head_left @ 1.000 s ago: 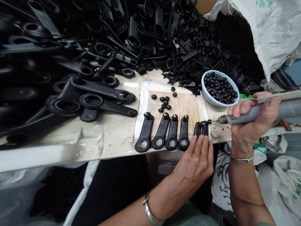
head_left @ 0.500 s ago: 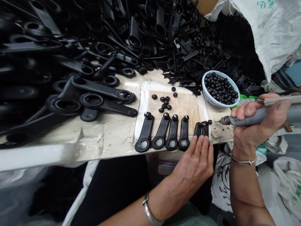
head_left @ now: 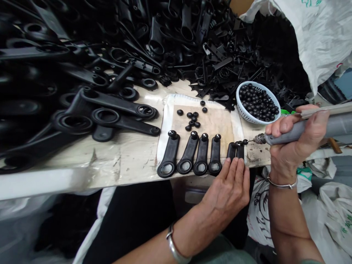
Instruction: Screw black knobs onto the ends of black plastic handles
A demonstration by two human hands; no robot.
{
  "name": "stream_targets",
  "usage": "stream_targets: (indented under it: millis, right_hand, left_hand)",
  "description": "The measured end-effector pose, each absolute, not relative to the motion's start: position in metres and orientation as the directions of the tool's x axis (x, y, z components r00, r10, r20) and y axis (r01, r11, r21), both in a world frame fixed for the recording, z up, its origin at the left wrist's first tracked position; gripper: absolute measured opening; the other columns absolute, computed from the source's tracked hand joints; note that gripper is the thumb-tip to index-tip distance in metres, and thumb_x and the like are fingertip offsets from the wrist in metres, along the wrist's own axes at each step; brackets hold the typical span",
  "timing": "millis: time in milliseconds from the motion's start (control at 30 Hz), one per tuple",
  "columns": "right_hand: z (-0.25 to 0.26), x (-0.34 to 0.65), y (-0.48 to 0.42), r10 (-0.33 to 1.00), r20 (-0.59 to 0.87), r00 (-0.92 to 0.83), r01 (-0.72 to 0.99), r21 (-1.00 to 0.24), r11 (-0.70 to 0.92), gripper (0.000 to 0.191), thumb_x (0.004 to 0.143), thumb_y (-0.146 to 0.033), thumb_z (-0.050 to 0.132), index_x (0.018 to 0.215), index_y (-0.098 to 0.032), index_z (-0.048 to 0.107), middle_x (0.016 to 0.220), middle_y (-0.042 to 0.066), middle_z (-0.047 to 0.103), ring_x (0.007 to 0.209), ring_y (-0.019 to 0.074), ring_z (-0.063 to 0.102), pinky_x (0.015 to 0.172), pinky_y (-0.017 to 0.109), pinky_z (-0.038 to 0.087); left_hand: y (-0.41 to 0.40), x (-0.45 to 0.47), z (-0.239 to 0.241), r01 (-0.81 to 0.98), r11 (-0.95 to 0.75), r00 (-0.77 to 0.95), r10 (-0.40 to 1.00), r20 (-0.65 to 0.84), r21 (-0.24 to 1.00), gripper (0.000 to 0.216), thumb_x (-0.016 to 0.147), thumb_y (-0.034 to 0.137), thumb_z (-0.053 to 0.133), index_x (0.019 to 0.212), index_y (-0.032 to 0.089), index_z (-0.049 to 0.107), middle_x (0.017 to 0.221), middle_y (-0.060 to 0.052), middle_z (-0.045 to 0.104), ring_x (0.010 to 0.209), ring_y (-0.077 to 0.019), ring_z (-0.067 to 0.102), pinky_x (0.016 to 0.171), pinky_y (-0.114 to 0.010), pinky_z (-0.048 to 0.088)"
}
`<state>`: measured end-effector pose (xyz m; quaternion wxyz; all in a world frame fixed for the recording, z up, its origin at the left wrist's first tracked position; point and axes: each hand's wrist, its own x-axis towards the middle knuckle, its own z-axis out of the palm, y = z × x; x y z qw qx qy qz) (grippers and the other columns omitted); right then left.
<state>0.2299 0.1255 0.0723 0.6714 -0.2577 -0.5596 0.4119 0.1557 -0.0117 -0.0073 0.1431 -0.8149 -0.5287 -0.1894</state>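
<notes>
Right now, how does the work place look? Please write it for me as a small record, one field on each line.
Left hand: laid over the near part of two cranks
Right hand: grips a grey tool, its thin bit pointed at a crank's far end; contact cannot be told
Row: four more cranks, wide ends toward the person
Cloth: several loose black knobs beyond the row
Basket: light blue, full of knobs
Behind: pile of black parts

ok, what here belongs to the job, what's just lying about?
Likely job:
grey tool in right hand
two levers under left hand
row of four levers
loose knobs
knob basket

Likely lying about:
heaped black parts
white bag, upper right
</notes>
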Motion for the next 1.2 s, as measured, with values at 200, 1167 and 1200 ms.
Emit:
stream_targets:
  millis: [200, 1167, 1200]
  right_hand:
    - [0.075, 0.219, 0.125, 0.826, 0.563, 0.026, -0.182, -0.81, 0.557, 0.042, 0.081, -0.051, 0.068, 0.059, -0.023, 0.047, 0.045, -0.008, 0.039, 0.033, 0.0086, 0.039, 0.035, 0.023, 0.037]
    - [0.054, 0.22, 0.136, 0.79, 0.563, -0.243, -0.236, -0.824, 0.515, 0.013, 0.079, -0.036, 0.069, 0.076, -0.027, 0.06, 0.044, -0.01, 0.042, 0.03, 0.0099, 0.032, 0.032, 0.025, 0.027]
    - [0.058, 0.221, 0.136, 0.805, 0.539, -0.248, -0.227, -0.84, 0.492, 0.016, 0.077, -0.037, 0.072, 0.077, -0.027, 0.061, 0.043, -0.01, 0.043, 0.03, 0.0096, 0.033, 0.032, 0.025, 0.027]
  left_hand:
    - [-0.008, 0.154, -0.005, 0.91, -0.412, 0.38, 0.793, 0.476, -0.041, 0.035, 0.09, 0.014, 0.053, 0.12, 0.002, 0.065, 0.124, -0.022, 0.066, 0.114, -0.0309, 0.066, 0.099, -0.042, 0.054]
    - [-0.015, 0.156, -0.003, 0.926, -0.365, 0.371, 0.831, 0.414, -0.097, 0.04, 0.094, 0.015, 0.048, 0.13, 0.003, 0.059, 0.133, -0.022, 0.061, 0.123, -0.0289, 0.061, 0.108, -0.041, 0.049]
    - [-0.015, 0.155, -0.001, 0.926, -0.362, 0.372, 0.834, 0.408, -0.105, 0.04, 0.095, 0.015, 0.047, 0.132, 0.003, 0.058, 0.134, -0.022, 0.06, 0.124, -0.0283, 0.06, 0.109, -0.041, 0.048]
